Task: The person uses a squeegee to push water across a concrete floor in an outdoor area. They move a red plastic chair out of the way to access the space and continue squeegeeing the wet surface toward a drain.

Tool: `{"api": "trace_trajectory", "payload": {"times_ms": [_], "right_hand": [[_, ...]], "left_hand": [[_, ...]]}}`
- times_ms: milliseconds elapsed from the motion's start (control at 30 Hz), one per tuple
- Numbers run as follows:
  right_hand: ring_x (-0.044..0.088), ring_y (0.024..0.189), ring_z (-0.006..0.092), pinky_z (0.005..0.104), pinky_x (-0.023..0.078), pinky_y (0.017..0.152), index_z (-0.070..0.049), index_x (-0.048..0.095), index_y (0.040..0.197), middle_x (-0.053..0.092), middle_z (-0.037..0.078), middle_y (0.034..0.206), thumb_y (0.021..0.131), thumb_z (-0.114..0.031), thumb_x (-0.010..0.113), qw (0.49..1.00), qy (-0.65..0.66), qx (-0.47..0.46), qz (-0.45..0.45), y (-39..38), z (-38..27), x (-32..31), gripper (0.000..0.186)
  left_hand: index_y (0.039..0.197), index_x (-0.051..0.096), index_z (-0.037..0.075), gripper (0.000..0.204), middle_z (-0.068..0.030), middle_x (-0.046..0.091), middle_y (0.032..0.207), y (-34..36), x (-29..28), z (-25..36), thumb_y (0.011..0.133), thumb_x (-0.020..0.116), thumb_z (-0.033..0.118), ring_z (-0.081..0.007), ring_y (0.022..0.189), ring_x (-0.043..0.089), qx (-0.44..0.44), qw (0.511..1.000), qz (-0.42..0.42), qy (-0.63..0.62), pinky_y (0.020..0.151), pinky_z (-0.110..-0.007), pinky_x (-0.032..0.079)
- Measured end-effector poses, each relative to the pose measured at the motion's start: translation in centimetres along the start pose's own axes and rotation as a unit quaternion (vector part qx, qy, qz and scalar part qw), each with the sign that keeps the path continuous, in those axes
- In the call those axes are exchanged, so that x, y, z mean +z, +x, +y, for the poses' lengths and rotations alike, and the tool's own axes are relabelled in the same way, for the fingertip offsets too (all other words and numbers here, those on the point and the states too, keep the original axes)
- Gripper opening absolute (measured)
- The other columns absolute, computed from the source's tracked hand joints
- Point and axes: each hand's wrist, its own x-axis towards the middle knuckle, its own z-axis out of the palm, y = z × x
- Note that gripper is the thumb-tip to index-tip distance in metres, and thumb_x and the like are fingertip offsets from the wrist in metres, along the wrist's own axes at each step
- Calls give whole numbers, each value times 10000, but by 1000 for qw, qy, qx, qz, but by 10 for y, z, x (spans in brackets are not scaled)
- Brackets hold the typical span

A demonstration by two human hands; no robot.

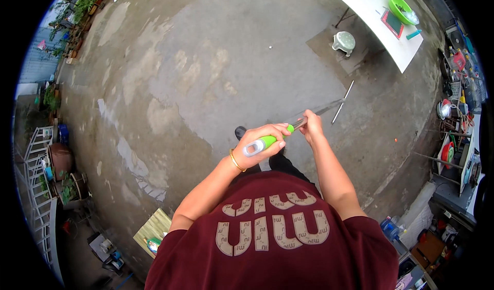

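Note:
Both my hands grip a long-handled floor squeegee [267, 140] with a green and grey grip and a metal pole. My left hand [251, 137], with a gold bangle at its wrist, is wrapped round the grip's upper end. Farther along the pole, my right hand [312, 128] has its fingers closed round the metal. From there the pole slants away to the right and ends in a thin, straight, silvery head [350, 91] that lies on the concrete floor [226, 48].
A white table [363, 7] stands at the far right, bearing a green basin [395, 2] and a red-framed board [392, 23]. A pale stool [343, 42] is beside it. Clutter and shelves [458, 156] line the right edge; potted plants [85, 7] line the far left.

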Motion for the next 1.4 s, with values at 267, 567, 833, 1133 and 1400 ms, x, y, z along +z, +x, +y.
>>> {"api": "trace_trajectory", "payload": {"times_ms": [267, 567, 833, 1133, 1400], "right_hand": [[400, 433, 116, 271, 299, 362, -17, 492, 699, 533, 91, 608, 799, -246, 548, 986, -92, 12, -141, -13, -40, 147, 257], [465, 506, 126, 283, 339, 392, 76, 488, 918, 593, 132, 696, 821, -298, 527, 920, -211, 26, -329, -54, -48, 309, 388], [421, 404, 142, 303, 300, 351, 31, 548, 630, 592, 140, 617, 752, -251, 562, 963, -140, -44, -227, -12, -112, 300, 308], [308, 384, 97, 286, 221, 364, -62, 487, 593, 439, 23, 529, 768, -226, 565, 991, -119, -53, -16, 167, -231, 150, 253], [322, 390, 120, 299, 214, 370, -4, 525, 593, 497, 75, 563, 740, -245, 560, 980, -152, -32, -123, 176, -267, 184, 285]], "left_hand": [[831, 616, -17, 20, -154, 703, 962, 10, -110, 72, 820, 633, -19, -315, 1039, 661, 44, 987, 126, 94, 921, -386, 509], [745, 596, -22, 213, -192, 689, 774, -35, -199, 131, 844, 647, 160, -354, 860, 702, 92, 919, 292, 247, 812, -456, 555], [719, 586, 22, 171, -158, 704, 777, 47, -199, 128, 821, 662, 137, -342, 864, 715, 152, 919, 213, 294, 699, -364, 576], [828, 616, 35, 88, -119, 707, 1011, 252, -130, 16, 794, 682, -13, -289, 1104, 641, 80, 983, 85, 142, 890, -358, 517], [860, 627, -7, 61, -155, 702, 985, 281, -144, 47, 817, 642, -48, -313, 1060, 651, 28, 974, 190, 123, 928, -402, 510]]}}
